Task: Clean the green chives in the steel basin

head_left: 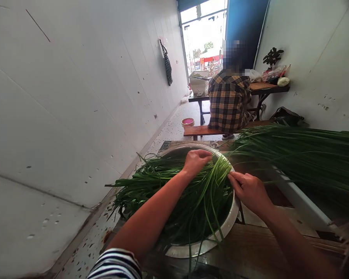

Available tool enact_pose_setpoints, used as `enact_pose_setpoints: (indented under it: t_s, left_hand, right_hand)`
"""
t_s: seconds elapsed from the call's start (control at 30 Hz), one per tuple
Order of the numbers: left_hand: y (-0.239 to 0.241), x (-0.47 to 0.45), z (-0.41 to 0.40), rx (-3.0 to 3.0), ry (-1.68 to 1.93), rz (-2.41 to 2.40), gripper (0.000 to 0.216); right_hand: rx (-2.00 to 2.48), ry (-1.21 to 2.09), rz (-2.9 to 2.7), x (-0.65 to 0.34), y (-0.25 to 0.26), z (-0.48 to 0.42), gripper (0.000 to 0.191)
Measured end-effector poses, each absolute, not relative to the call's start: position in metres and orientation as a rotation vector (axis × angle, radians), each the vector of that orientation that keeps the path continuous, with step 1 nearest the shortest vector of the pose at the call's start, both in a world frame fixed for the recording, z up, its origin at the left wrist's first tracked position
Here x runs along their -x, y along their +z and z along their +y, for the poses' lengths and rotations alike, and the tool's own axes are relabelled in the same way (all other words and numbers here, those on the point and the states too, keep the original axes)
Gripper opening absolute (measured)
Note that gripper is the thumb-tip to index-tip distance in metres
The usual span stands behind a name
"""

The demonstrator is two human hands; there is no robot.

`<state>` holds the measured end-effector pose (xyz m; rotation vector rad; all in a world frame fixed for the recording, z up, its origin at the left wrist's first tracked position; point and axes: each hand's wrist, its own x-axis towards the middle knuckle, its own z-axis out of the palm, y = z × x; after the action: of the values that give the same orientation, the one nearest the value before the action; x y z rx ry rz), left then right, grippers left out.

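Note:
A large round metal basin (189,250) is heaped with long green garlic chives (151,178), many of them hanging over its left rim. A bunch with pale stem ends (222,168) lies across the right side of the basin. My left hand (196,161) is over the basin in a pinch beside those pale ends; whatever is between its fingertips is too small to make out. At the right rim, my right hand (250,190) pinches at the stem ends of the bunch, thumb and forefinger closed together.
More chives (305,155) are piled at the right over a white-edged container (302,201). Ahead, a person in a plaid shirt (229,100) sits on a wooden bench (197,131), back turned. A pink-filled bucket (187,122) stands on the floor. A white wall (75,97) runs along the left.

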<state>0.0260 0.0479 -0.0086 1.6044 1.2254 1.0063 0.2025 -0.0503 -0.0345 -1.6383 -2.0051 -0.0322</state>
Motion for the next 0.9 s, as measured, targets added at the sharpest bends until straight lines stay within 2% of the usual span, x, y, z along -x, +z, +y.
enact_pose_setpoints:
  t_s: [0.9]
  left_hand:
    - [-0.0061, -0.0303, 0.0487, -1.08, 1.03, 1.052, 0.019]
  right_hand:
    - [1.573, 0.015, -2.002, -0.2027, -0.0358, -0.0506, 0.041]
